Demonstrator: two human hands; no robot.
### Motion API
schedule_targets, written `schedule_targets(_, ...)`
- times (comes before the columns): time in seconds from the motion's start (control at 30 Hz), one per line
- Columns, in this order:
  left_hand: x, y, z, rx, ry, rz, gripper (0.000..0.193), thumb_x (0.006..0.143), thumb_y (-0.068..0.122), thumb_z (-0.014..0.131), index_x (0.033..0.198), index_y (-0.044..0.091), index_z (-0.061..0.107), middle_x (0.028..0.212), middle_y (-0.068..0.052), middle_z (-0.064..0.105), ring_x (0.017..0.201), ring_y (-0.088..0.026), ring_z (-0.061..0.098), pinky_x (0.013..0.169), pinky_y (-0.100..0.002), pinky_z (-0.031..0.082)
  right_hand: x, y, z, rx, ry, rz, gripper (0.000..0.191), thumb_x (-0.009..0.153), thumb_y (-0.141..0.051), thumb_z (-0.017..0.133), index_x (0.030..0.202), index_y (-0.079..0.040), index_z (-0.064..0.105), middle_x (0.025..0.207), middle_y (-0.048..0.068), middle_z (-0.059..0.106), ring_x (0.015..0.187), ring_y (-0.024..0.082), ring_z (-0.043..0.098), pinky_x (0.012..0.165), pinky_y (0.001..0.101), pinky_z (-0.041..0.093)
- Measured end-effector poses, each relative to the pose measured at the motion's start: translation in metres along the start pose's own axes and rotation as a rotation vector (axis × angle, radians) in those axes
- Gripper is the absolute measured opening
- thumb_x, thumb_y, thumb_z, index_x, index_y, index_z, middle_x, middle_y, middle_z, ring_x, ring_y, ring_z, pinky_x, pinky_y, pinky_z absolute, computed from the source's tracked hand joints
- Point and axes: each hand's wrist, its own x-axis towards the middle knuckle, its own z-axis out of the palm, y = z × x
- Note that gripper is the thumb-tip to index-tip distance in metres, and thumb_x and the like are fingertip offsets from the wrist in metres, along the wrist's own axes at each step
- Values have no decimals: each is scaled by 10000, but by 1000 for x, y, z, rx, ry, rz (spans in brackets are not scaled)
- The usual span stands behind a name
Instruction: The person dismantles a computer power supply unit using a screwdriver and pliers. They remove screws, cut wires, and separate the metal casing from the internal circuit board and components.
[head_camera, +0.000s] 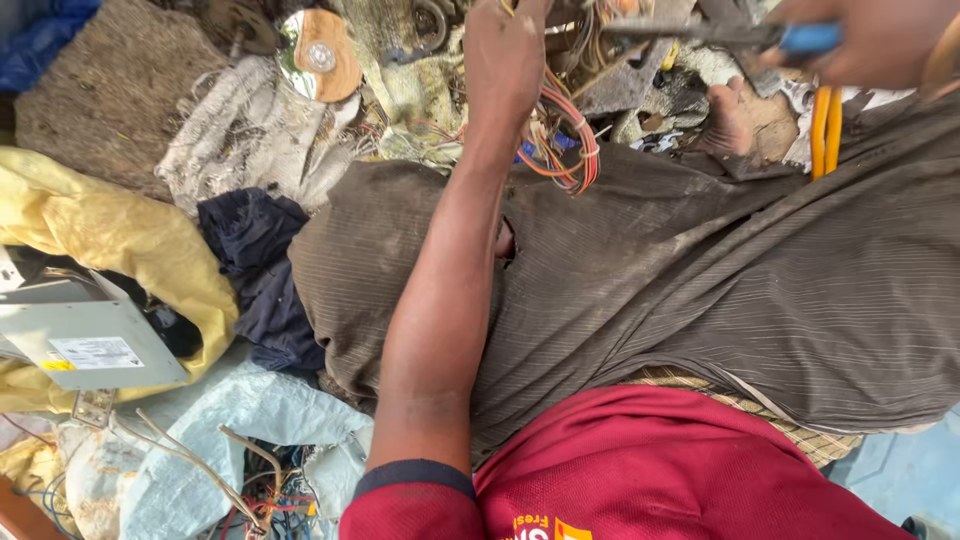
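A bundle of orange and red wires (565, 135) is gripped by the left hand (505, 60), whose grip is closed round the strands near the top of the view, above the brown-trousered lap. Blue-handled pliers (770, 38) are held in the right hand (880, 40), the grip wrapped tight on the handle (the tool's tip is seen pointing toward the wires). A grey metal power-supply box (85, 340) is seen lying on a yellow sack (110, 235) at the left, well apart from both hands.
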Motion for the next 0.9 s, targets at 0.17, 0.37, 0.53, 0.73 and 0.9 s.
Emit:
schedule_targets(0.17, 2, 10, 2, 284, 80, -13, 491, 1058, 373, 580, 941, -99, 647, 727, -203, 610, 723, -279, 531, 742, -460, 493, -9, -37, -9, 483, -25, 80, 855, 836, -448, 752, 1570, -123, 456, 1268, 245, 597, 1154, 420, 591, 997, 540, 499)
schedule_targets(0.37, -6, -3, 15, 174, 397, 280, 586, 962, 366, 646, 1305, -96, 537, 952, -129, 679, 761, -211, 661, 798, -391, 525, -62, -50, -40, 1084, -443, 208, 780, 717, -448, 829, 1367, -110, 563, 1220, 174, 634, 1186, 342, 662, 993, 512, 467)
schedule_targets(0.53, -1, 17, 12, 160, 238, 283, 359, 1008, 293, 697, 1162, -31, 689, 905, -178, 691, 796, -225, 593, 741, -399, 481, -79, -66, -63, 666, -244, 331, 1005, 742, -371, 840, 1619, -122, 416, 1294, 227, 601, 1146, 381, 630, 981, 527, 526)
schedule_targets(0.73, -21, 40, 11, 116, -193, 293, 338, 932, 324, 758, 1108, 41, 706, 864, -33, 751, 745, -133, 742, 687, -314, 640, -89, -72, -81, 296, 320, 250, 895, 782, -184, 854, 1556, -7, 441, 1320, 276, 576, 1199, 423, 603, 1027, 502, 497)
schedule_targets(0.9, -24, 25, 27, 514, 176, 678, 332, 915, 379, 775, 1045, 106, 639, 997, -95, 669, 880, -210, 690, 787, -354, 594, -40, -104, -67, 963, 603, 239, 746, 989, -248, 857, 1563, -45, 427, 1426, 174, 569, 1283, 313, 604, 1097, 422, 518)
